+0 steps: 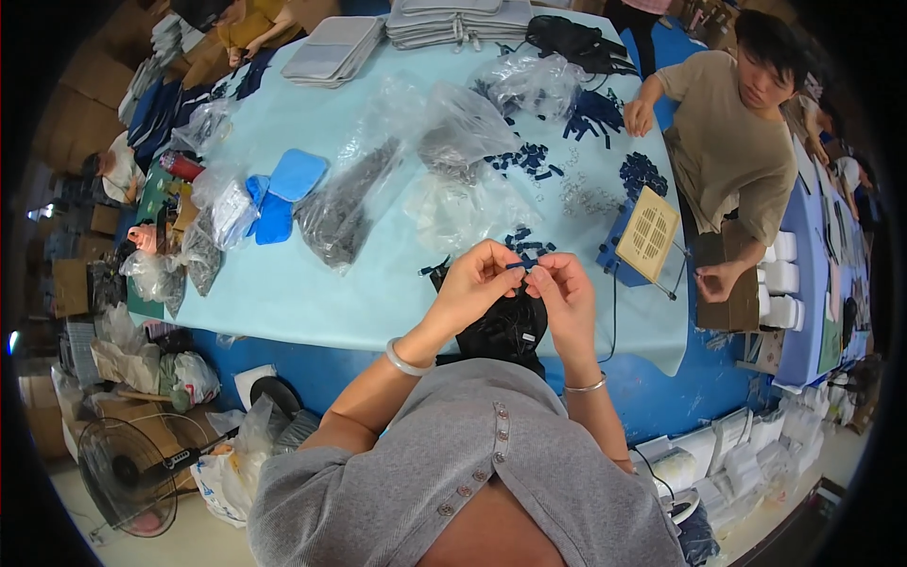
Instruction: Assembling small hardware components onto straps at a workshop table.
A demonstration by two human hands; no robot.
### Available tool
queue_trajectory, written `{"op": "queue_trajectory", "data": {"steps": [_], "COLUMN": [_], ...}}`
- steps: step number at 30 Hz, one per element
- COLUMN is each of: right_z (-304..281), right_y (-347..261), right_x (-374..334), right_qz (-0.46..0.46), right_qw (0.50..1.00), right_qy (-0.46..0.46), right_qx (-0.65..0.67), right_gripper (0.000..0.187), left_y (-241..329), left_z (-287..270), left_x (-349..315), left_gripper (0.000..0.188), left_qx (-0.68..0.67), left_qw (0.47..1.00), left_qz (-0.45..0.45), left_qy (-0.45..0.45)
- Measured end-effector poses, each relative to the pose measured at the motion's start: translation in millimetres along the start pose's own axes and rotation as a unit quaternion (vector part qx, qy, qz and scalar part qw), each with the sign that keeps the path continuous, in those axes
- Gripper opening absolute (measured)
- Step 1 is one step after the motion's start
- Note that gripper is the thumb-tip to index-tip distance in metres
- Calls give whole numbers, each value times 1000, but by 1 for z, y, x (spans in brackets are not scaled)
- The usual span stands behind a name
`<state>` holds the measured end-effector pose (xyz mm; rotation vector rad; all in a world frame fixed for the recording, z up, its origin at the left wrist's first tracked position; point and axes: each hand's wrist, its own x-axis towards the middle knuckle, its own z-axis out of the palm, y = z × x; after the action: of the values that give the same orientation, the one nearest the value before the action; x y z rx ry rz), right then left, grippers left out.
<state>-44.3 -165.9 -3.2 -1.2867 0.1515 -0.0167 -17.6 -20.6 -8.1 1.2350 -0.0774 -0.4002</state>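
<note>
Between the fingertips of both hands, over the table's near edge, is a short dark blue fabric strip (522, 266). My left hand (479, 283) pinches its left end, and my right hand (565, 289) pinches the right end. Just beyond the fingers lies a small pile of dark blue fabric pieces (525, 241). Below my hands is a black bag-like item (505, 331), partly hidden by them. Farther off are more blue pieces (529, 161) and a scatter of small metal rings (588, 198).
The light blue table (283, 302) carries clear bags of dark small parts (345, 208), blue pouches (298, 175) and stacked grey cases (335, 49). A blue box with a beige grille (647, 236) stands right, its cord hanging. A co-worker (732, 132) is at the right edge. A fan (132, 472) stands lower left.
</note>
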Motion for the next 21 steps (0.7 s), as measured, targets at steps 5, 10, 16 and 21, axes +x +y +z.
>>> {"op": "queue_trajectory", "data": {"steps": [5, 10, 16, 21], "right_z": [-2, -6, -6, 1], "right_y": [0, 1, 8, 14], "right_x": [-1, -1, -4, -4], "right_qz": [-115, -227, -241, -167], "right_qw": [976, 900, 856, 913], "right_qy": [14, 40, 75, 127], "right_qx": [-186, -371, -452, -349], "right_gripper": [6, 5, 11, 13], "left_y": [-1, 4, -3, -12], "left_z": [6, 11, 12, 9], "left_x": [-2, -2, 0, 2], "left_gripper": [8, 6, 5, 3], "left_qx": [106, 331, 367, 279], "left_qw": [993, 930, 910, 951], "left_qz": [42, 157, 191, 130], "left_qy": [23, 37, 5, 1]}}
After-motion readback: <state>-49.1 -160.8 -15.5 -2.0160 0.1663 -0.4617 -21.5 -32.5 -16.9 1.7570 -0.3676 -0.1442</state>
